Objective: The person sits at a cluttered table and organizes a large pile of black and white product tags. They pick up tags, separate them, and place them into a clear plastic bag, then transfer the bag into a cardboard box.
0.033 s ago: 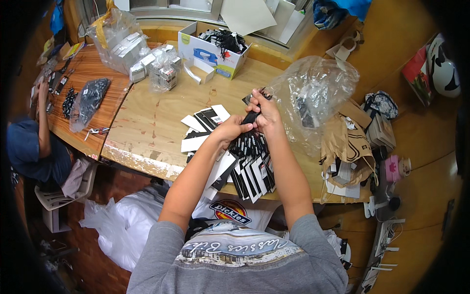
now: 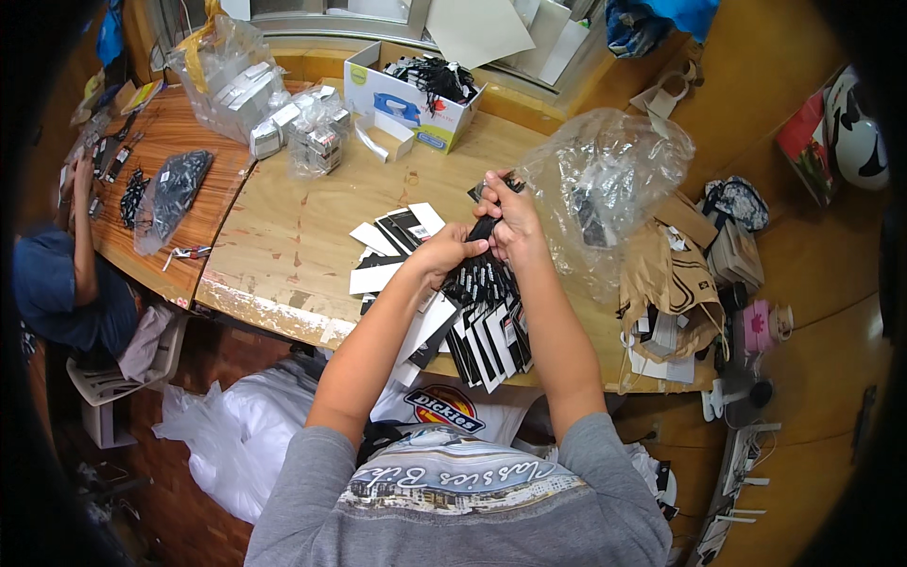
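Note:
A thick bundle of black hang-tag strings (image 2: 480,281) is gripped in both of my hands above the table. My left hand (image 2: 446,253) closes round the strings, thumb on top. Just up and to its right, my right hand (image 2: 511,215) is wrapped round the upper end, and some black ends stick out past its fingers. Below the strings, many black and white hang tags (image 2: 487,342) fan out toward the table's front edge. More tags (image 2: 395,244) spread to the left, partly hidden by my left hand and forearm.
At the back stands a white carton (image 2: 416,99) with black strings inside. Bagged small boxes (image 2: 319,142) are left of it. A clear plastic bag (image 2: 614,180) and a brown paper bag (image 2: 666,279) lie to the right. Another person (image 2: 71,274) works at the far left.

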Demonstrator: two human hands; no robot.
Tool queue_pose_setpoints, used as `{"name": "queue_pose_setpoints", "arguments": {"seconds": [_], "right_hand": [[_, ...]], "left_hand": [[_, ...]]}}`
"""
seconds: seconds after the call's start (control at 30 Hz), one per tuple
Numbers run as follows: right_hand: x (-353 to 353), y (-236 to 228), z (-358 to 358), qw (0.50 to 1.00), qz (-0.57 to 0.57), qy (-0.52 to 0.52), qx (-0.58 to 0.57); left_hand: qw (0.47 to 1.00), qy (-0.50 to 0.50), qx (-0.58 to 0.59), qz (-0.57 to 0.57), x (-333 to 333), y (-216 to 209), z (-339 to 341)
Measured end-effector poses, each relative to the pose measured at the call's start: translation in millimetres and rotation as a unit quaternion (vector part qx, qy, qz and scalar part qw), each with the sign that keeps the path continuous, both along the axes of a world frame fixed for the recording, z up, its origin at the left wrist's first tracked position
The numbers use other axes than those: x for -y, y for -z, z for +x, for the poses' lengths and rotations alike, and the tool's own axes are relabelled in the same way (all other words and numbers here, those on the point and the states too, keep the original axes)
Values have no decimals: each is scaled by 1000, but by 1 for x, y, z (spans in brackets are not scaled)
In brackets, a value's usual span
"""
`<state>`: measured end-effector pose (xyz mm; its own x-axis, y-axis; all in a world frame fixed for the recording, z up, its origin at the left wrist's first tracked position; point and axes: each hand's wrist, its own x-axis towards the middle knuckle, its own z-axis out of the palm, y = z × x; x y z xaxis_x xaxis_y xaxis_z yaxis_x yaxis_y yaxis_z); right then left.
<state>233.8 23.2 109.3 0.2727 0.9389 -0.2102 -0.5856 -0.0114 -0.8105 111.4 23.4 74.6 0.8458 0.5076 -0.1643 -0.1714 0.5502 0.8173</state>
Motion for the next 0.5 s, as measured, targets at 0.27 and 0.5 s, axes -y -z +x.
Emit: {"name": "queue_pose_setpoints", "arguments": {"seconds": [0.27, 0.5], "right_hand": [[-20, -10, -12, 964, -41, -176, 197], [-68, 6, 1, 913, -98, -212, 335]], "left_hand": [[999, -1, 10, 49, -6, 11, 1], [984, -56, 121, -118, -9, 31, -1]]}}
